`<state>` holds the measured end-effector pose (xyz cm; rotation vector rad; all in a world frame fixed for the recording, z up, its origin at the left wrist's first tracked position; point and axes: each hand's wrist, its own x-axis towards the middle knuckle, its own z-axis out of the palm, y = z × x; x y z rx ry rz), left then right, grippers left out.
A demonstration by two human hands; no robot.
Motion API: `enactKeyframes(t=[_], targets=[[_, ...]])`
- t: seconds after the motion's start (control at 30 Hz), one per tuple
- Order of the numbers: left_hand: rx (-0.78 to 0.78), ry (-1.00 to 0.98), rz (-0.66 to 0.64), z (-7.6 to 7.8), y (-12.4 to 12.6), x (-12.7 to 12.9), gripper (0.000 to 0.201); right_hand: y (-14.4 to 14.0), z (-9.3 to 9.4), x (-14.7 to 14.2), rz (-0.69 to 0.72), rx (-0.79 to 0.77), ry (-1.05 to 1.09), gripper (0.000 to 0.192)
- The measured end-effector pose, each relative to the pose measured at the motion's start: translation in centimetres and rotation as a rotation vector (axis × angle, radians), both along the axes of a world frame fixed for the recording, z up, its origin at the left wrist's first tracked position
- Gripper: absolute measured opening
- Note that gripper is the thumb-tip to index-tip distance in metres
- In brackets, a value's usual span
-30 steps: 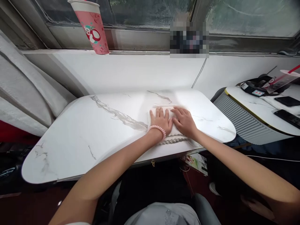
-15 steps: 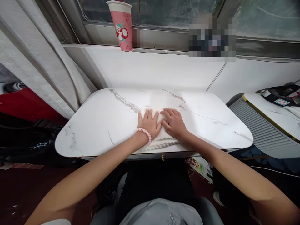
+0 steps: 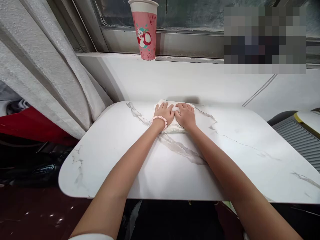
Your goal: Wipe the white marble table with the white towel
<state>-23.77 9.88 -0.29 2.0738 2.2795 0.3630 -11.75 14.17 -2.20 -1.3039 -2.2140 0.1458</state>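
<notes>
A folded white cloth (image 3: 178,127) with a wavy edge lies near the back edge of the white marble-patterned table (image 3: 100,160). My left hand (image 3: 164,112), with a pink coiled band at its wrist, presses flat on the cloth's left part, fingers pointing away from me. My right hand (image 3: 186,115) rests on the right part, its fingers out and slightly bent. Both hands are open on top of the cloth, thumbs close together. They hide much of it.
A pink paper cup (image 3: 147,33) stands on the window ledge behind the table. A pale curtain (image 3: 57,66) hangs at the left, beside something red (image 3: 32,126). At the right is a ribbed grey surface (image 3: 295,133). The white wall (image 3: 175,80) borders the table's back.
Both hands have pushed the cloth away from me, from near the table's front edge to its back edge by the wall. My view has moved closer over the table.
</notes>
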Motion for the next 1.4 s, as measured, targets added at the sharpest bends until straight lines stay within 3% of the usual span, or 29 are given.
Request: enactKeyframes(t=[0.17, 0.33, 0.5, 0.67, 0.9, 1.2, 1.4], targets=[[0.033, -0.023, 0.009, -0.2, 3.0, -1.6, 0.055, 3.4, -0.7, -1.9, -0.002, 0.032, 0.088, 0.033], [0.061, -0.036, 0.011, -0.3, 4.7, -2.9, 0.054, 5.0, -0.7, -3.6, -0.026, 0.062, 0.073, 0.031], [0.046, -0.023, 0.018, -0.3, 4.4, -3.1, 0.054, 4.4, -0.2, -3.9, -0.059, 0.009, 0.044, 0.032], [0.037, -0.021, 0.034, -0.1, 2.3, -3.4, 0.055, 2.1, 0.1, -4.1, -0.013, -0.025, 0.049, 0.036], [-0.011, 0.01, 0.059, 0.3, -3.6, -3.6, 0.055, -4.1, 0.3, -3.9, 0.044, -0.018, -0.02, 0.038], [-0.013, 0.117, 0.075, -0.1, -16.5, -1.0, 0.057, -15.2, 0.3, -0.9, 0.2, 0.015, -0.089, 0.04], [-0.047, 0.131, 0.162, 0.1, -23.8, -2.5, 0.058, -21.3, 0.5, -2.4, 0.337, 0.034, -0.073, 0.039]])
